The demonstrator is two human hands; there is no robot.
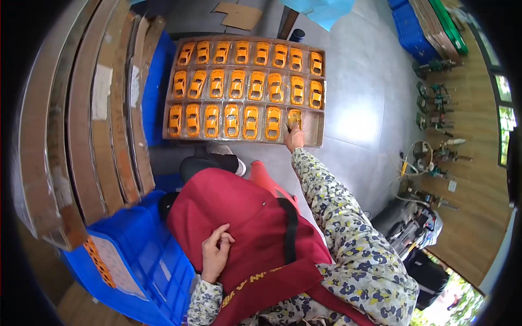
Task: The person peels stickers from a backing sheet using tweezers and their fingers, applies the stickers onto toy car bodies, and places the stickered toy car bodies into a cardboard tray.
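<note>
A shallow cardboard tray (pixel 254 39) with divided compartments holds three rows of orange toy car bodies (pixel 236 82). My right hand (pixel 295 138) reaches to the near row, at its right end. Its fingers are closed on an orange toy car body (pixel 294 116) in the compartment beside the last one. That last compartment (pixel 312 120) of the near row shows bare. My left hand (pixel 216 253) rests over the dark red apron (pixel 217 201) on my lap, fingers loosely bent and apart, with nothing in them.
Stacked cardboard trays (pixel 81 119) rise at the left, with a blue plastic crate (pixel 142 250) below them. Several green-handled tools (pixel 435 106) line a wooden bench (pixel 467 174) at the right. Blue bins (pixel 413 32) stand at the far right, and a red stool (pixel 265 176) is by my legs.
</note>
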